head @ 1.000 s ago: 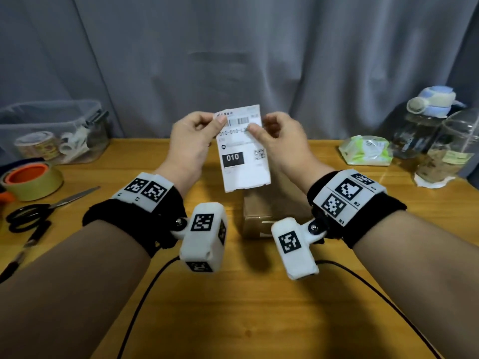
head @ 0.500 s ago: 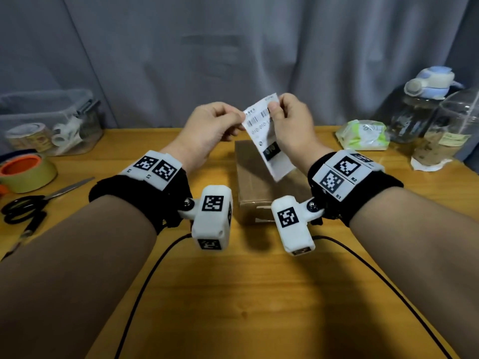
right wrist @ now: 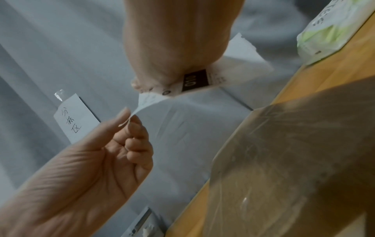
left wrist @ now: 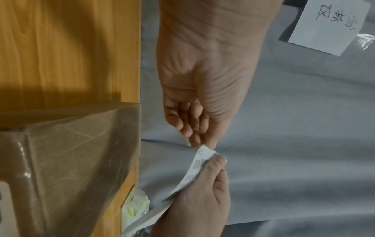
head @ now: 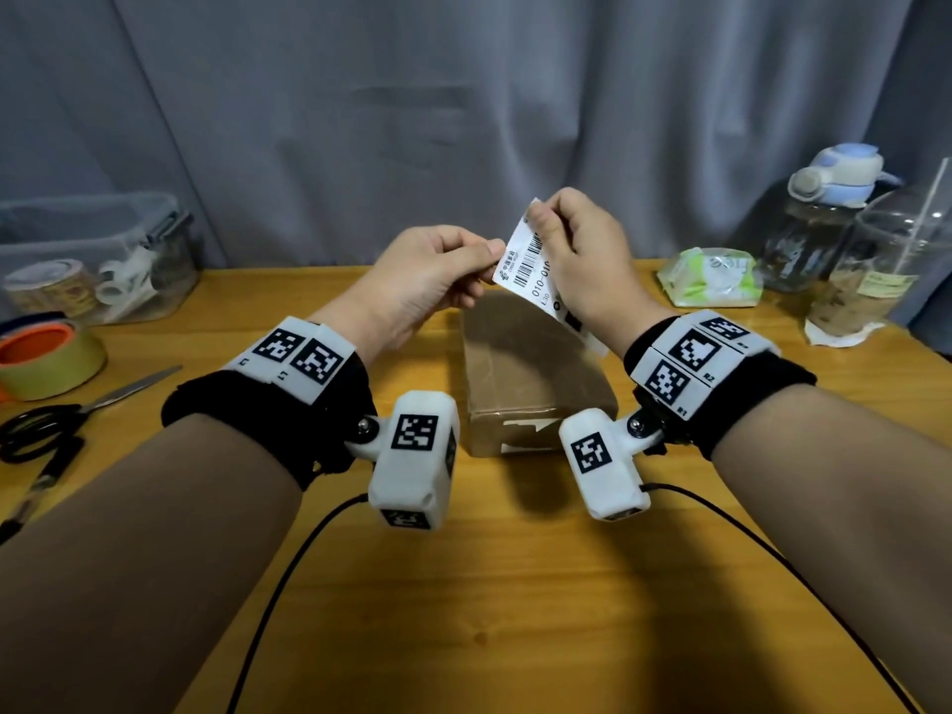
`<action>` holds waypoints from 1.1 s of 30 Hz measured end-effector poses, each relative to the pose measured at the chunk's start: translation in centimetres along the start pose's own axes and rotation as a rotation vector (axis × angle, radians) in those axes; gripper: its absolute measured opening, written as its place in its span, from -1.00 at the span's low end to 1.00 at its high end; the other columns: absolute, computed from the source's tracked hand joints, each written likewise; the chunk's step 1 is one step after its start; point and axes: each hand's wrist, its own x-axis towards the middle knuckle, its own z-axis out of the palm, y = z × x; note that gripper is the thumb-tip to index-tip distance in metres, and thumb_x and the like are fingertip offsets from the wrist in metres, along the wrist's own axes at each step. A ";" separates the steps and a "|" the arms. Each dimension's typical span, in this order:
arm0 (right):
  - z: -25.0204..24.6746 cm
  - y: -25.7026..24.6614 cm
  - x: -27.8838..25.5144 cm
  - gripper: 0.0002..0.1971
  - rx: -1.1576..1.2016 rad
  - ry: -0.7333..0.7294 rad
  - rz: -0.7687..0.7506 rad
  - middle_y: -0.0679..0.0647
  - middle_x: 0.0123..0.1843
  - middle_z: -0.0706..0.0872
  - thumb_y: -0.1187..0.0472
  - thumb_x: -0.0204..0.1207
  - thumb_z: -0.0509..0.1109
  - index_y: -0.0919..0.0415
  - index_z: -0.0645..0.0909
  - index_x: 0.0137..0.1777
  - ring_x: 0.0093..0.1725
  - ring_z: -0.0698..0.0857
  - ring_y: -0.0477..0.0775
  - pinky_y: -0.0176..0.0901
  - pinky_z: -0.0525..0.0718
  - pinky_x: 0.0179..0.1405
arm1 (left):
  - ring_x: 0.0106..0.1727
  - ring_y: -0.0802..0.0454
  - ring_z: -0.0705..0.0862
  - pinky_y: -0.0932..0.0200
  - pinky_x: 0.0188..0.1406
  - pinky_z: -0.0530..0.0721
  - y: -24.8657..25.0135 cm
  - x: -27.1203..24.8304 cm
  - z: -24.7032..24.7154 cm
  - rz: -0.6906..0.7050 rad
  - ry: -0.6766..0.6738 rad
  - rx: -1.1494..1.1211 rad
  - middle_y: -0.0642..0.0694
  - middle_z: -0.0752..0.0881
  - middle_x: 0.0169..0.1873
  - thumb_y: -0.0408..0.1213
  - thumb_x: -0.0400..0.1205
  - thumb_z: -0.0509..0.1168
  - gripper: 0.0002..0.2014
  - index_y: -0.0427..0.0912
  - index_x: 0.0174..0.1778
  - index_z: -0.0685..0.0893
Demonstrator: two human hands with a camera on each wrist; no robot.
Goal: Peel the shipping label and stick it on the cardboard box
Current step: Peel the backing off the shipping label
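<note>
Two hands: our left hand (head: 427,273) and right hand (head: 584,260) are both raised above the table (head: 463,584), meeting over the cardboard box (head: 530,373).
Left grip: thumb and forefinger pinch one corner of the shipping label (head: 536,265); in the right wrist view that corner curls away from the sheet between the fingertips (right wrist: 129,121).
Right grip: fingers are curled round the label's upper part, thumb on its printed face, so the sheet hangs slanted down toward our right wrist.
Label place: held in the air above the box's far half, apart from the box top; we cannot tell how much of it has come off its backing.
Label look: white, narrow, with a barcode, the digits 010-010 and a black block printed 010 (right wrist: 194,80).
Box: brown, wrapped in shiny clear tape, lying flat at the middle of the table, a torn white patch on its near side.
Edges: the table's far edge runs just behind the box, against a grey curtain (head: 463,121).
Open room: bare wood lies in front of the box, crossed by two black cables.
Left side: tape roll (head: 49,358), scissors (head: 67,414) and a clear bin (head: 92,255), well apart from the box.
Right side: a tissue pack (head: 713,278), a bottle (head: 819,219) and a plastic cup (head: 870,270) near the far right corner.
</note>
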 end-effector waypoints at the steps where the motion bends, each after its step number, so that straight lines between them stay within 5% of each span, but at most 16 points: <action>1: -0.1 0.0 0.0 -0.73 -0.016 -0.005 -0.012 -0.09 -0.45 0.52 0.03 0.62 0.19 0.14 0.44 -0.26 -0.30 0.59 0.13 -0.01 0.51 -0.29 | -0.54 0.23 0.57 0.41 -0.52 0.56 0.0 0.0 0.0 -0.015 -0.012 -0.007 -0.07 0.65 -0.39 -0.30 0.57 0.33 -0.92 -0.22 -0.20 0.66; 8: -0.3 -0.2 0.2 -0.76 -0.067 -0.029 -0.028 -0.13 -0.47 0.47 -0.02 0.59 0.20 0.10 0.44 -0.24 -0.32 0.52 0.03 0.00 0.48 -0.19 | -0.50 0.22 0.63 0.43 -0.46 0.64 0.2 -0.2 0.0 -0.070 -0.108 -0.066 -0.14 0.66 -0.33 -0.38 0.58 0.30 -0.92 -0.22 -0.22 0.66; 10: -0.2 -0.2 0.2 -0.83 -0.147 -0.016 -0.020 -0.16 -0.26 0.56 0.00 0.54 0.29 0.08 0.49 -0.05 -0.11 0.57 0.03 0.01 0.47 0.07 | -0.52 0.23 0.60 0.43 -0.48 0.61 0.2 0.0 0.0 -0.051 -0.053 -0.096 -0.14 0.64 -0.34 -0.39 0.59 0.27 -0.91 -0.24 -0.21 0.65; 13: 0.0 -0.4 0.0 -0.68 -0.315 -0.008 -0.050 0.03 0.13 0.57 0.06 0.46 0.38 0.11 0.51 0.18 0.20 0.52 0.06 -0.04 0.39 0.25 | -0.50 0.23 0.55 0.43 -0.47 0.59 -0.1 0.5 -0.1 -0.054 0.051 -0.210 -0.10 0.60 -0.37 -0.39 0.62 0.23 -0.88 -0.22 -0.22 0.63; 17: 0.9 -1.6 -0.6 -0.88 0.174 -0.122 0.026 -0.06 -0.31 0.66 0.20 0.50 0.40 0.27 0.66 -0.09 -0.32 0.60 -0.25 -0.33 0.59 -0.22 | -0.48 0.25 0.60 0.43 -0.43 0.62 -0.8 1.1 -0.2 -0.047 0.101 -0.299 -0.04 0.65 -0.41 -0.38 0.63 0.22 -0.85 -0.19 -0.25 0.63; 21: 0.9 -1.8 -1.0 -0.85 0.357 -0.184 0.063 0.16 -0.10 0.78 0.27 0.49 0.42 0.33 0.71 -0.02 -0.07 0.74 -0.02 -0.18 0.70 0.05 | -0.37 0.19 0.70 0.41 -0.32 0.70 -1.0 1.2 -0.1 -0.053 0.089 -0.373 0.00 0.74 -0.45 -0.41 0.63 0.21 -0.83 -0.20 -0.22 0.67; 29: 0.1 -0.7 -0.5 -0.77 0.388 -0.232 0.068 0.18 0.03 0.77 0.39 0.56 0.29 0.39 0.67 0.16 -0.05 0.74 -0.15 -0.24 0.71 0.09 | -0.43 0.16 0.75 0.38 -0.29 0.74 -0.8 1.4 0.6 -0.081 0.059 -0.420 -0.02 0.79 -0.49 -0.41 0.60 0.25 -0.87 -0.25 -0.17 0.71; 33: -0.1 -0.6 -0.7 -0.76 0.411 -0.234 0.065 0.22 0.07 0.76 0.43 0.56 0.26 0.43 0.65 0.18 0.05 0.73 -0.02 -0.12 0.70 0.18 | -0.43 0.18 0.74 0.38 -0.29 0.74 -1.0 1.4 0.9 -0.087 0.040 -0.417 -0.03 0.79 -0.48 -0.41 0.60 0.25 -0.88 -0.28 -0.15 0.70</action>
